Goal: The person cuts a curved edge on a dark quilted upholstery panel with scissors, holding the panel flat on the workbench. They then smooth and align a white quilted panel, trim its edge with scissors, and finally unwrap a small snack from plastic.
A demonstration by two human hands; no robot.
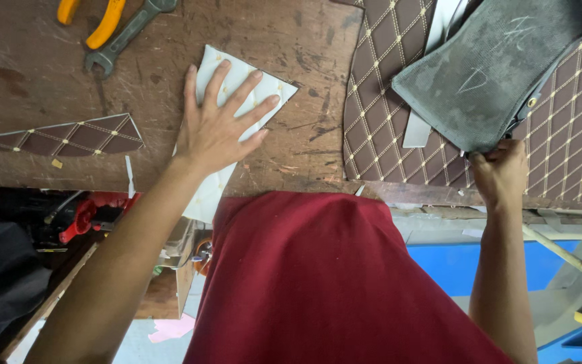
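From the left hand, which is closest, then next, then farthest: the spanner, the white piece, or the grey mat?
1. White piece: right under the left hand.
2. Spanner: up and to the left on the table.
3. Grey mat: far right, gripped by the right hand.

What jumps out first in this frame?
The left hand lies spread flat on a white offcut at the middle of the scratched wooden bench. At right, the right hand grips the lower edge of a grey floor mat lying over a brown quilted sheet. Orange-handled pliers and a wrench sit at top left.
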